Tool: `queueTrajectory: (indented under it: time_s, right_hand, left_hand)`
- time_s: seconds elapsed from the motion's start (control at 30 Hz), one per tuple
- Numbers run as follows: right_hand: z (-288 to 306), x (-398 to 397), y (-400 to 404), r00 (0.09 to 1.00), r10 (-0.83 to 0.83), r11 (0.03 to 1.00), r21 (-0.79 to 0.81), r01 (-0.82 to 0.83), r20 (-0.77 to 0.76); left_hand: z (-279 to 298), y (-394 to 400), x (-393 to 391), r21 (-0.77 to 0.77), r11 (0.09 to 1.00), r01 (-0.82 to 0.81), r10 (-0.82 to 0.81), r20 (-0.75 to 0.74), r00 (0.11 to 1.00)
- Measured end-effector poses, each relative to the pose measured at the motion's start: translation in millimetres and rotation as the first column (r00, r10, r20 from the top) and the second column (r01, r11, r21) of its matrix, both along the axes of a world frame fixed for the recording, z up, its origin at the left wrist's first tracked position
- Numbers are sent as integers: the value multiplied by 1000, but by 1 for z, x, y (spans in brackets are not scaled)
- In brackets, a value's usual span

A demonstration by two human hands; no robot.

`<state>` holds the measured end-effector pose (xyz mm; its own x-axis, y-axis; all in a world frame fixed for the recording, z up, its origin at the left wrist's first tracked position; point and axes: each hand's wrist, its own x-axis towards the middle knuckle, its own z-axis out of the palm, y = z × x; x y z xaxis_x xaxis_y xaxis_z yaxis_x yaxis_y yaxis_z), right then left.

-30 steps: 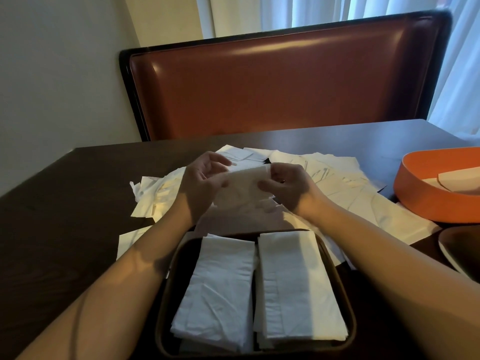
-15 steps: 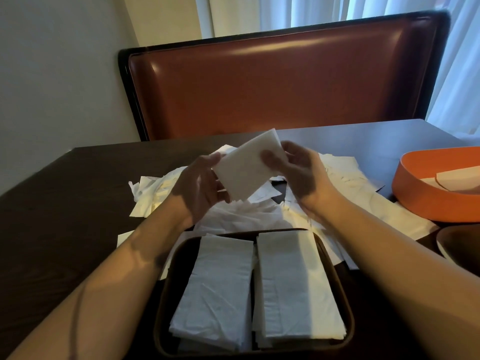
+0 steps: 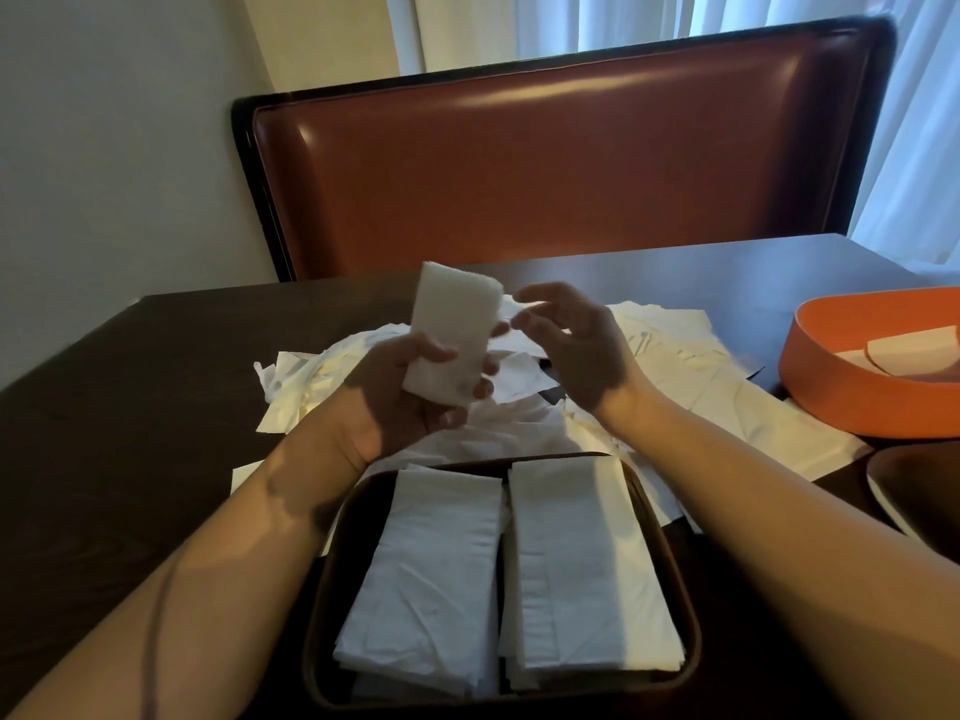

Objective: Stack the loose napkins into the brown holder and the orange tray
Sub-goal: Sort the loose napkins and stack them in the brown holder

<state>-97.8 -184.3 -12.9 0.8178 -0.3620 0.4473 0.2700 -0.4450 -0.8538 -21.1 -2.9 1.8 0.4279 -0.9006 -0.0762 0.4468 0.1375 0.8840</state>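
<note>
Now the left hand (image 3: pixel 400 387) holds one folded napkin (image 3: pixel 453 332) upright above the worktop (image 3: pixel 130 407), with the thumb in front and the fingers curled behind it. Just beside it, the right hand (image 3: pixel 571 350) holds nothing; its fingers are loosely spread and point toward the napkin's edge, but whether they touch it I cannot tell. Under both hands lies a pile of loose napkins (image 3: pixel 649 350), spread over the dark worktop. Nearer to the person stands the brown holder (image 3: pixel 670 574), which contains two neat stacks of napkins side by side. At the right edge sits the orange tray (image 3: pixel 852 392), with a few napkins inside. Behind the worktop is a brown leather seat back (image 3: pixel 561 163).
</note>
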Motion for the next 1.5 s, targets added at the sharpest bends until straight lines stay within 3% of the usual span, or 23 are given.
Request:
queueTrajectory:
  time_s: [0.07, 0.13, 0.23, 0.4, 0.53, 0.67, 0.8, 0.93, 1.07, 1.17, 1.27, 1.5]
  right_hand:
    - [-10, 3, -11, 993, -49, 985, -171, 31, -105]
    - [-18, 3, -16, 955, -27, 918, -385, -93, -296]
    - [-24, 5, -13, 863, -10, 855, -451, -255, -505]
    - [-25, 10, -12, 902, -125, 839, -529, -126, -414]
    - [-26, 7, -13, 950, -144, 867, -499, -13, -276]
    - [-23, 9, -10, 968, -99, 875, -484, -26, -231]
    - [-24, 12, -10, 969, -64, 818, -568, -87, -240]
    - [-21, 5, -15, 995, -26, 894, -448, -20, -96]
    - [-7, -10, -13, 997, 82, 997, -2, -82, -10]
    - [-1, -9, -16, 999, 43, 982, 183, -38, -23]
    - [0, -10, -17, 985, 171, 908, 389, -156, -3]
    - [-13, -1, -14, 983, 154, 915, 390, -103, -102]
  left_hand:
    - [1, -3, 4, -46, 987, -153, 149, -82, 985]
    - [2, -5, 6, -33, 959, -282, 276, -124, 953]
    - [2, -7, 5, -7, 927, -375, 366, -200, 909]
    - [2, -8, 5, -4, 908, -419, 404, -256, 878]
    - [1, -8, 6, 14, 894, -448, 436, -254, 863]
    - [1, -9, 8, 19, 868, -497, 489, -218, 845]
    - [-2, -9, 10, 29, 846, -532, 528, -183, 830]
    - [-1, -8, 12, 38, 844, -534, 533, -157, 831]
    - [-2, -8, 11, 43, 837, -546, 546, -143, 826]
    - [-1, -7, 11, 44, 829, -558, 558, -124, 820]
    - [0, -8, 10, 30, 819, -573, 572, -122, 811]
    - [-2, -10, 6, 40, 875, -483, 484, -65, 872]
